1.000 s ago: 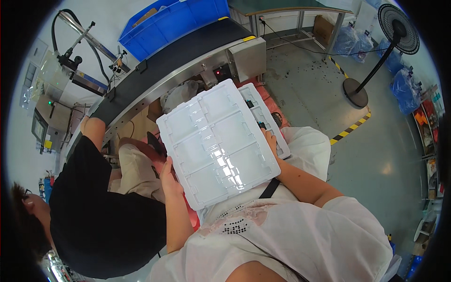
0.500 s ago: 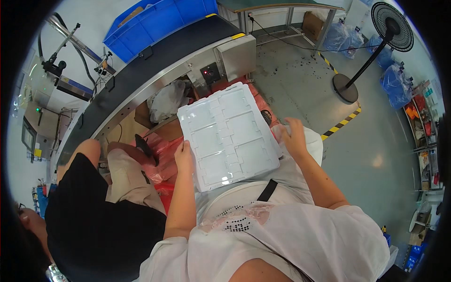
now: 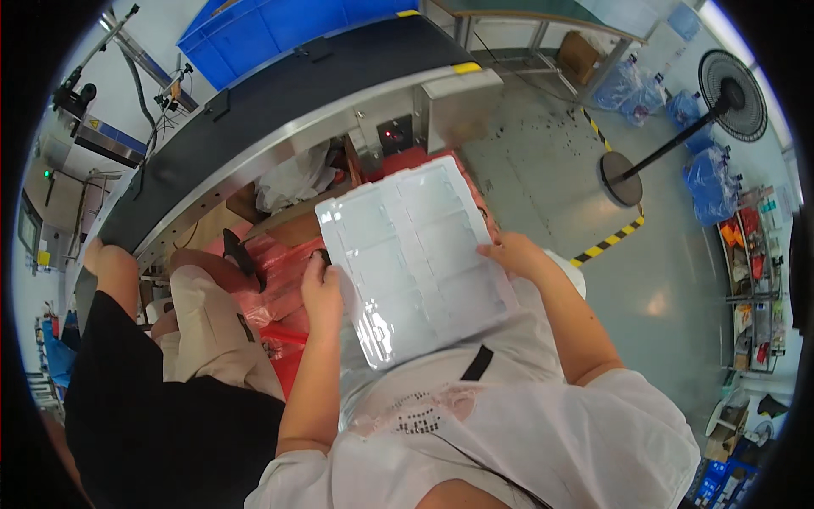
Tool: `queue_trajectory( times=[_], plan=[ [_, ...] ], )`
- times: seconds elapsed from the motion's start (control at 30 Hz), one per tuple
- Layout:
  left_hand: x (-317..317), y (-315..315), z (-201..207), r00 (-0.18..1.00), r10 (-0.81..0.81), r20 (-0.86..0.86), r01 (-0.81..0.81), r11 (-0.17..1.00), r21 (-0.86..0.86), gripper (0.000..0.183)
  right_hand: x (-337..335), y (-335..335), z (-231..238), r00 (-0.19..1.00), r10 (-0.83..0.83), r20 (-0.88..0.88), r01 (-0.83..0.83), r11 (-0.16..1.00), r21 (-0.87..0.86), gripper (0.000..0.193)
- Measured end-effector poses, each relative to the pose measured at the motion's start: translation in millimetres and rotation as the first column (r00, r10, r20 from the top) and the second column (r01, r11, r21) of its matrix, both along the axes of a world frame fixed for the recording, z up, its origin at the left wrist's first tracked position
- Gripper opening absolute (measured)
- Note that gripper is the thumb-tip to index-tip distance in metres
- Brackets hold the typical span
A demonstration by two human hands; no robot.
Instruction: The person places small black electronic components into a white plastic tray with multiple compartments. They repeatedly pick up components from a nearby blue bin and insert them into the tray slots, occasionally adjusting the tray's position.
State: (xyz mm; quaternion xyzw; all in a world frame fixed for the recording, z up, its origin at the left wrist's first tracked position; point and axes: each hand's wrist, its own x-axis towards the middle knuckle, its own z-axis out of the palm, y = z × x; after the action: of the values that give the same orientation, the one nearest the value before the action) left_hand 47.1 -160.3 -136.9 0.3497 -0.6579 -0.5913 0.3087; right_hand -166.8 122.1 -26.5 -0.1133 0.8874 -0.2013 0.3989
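In front of the conveyor belt [image 3: 280, 102]: a clear plastic compartment tray [image 3: 415, 259] is held up flat between both hands, nearer the person than the belt.
Left hand [image 3: 322, 293]: fingers pinch the tray's left edge.
Right hand [image 3: 513, 254]: fingers curl over the tray's right edge, gripping it.
Under the tray: red bags [image 3: 280, 280], just below the belt.
Left of the tray: a co-worker in a black shirt [image 3: 144, 424], hand [image 3: 102, 259] at the belt.
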Motion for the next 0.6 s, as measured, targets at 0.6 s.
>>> queue_trajectory(
  times=[0.6],
  plan=[
    [-276,-154,210,0.649,0.603,0.465,0.178,0.474,-0.862,0.051,-194,-303,111,0.378,-0.127,-0.917,0.056,0.992,-0.114,0.040]
  ],
)
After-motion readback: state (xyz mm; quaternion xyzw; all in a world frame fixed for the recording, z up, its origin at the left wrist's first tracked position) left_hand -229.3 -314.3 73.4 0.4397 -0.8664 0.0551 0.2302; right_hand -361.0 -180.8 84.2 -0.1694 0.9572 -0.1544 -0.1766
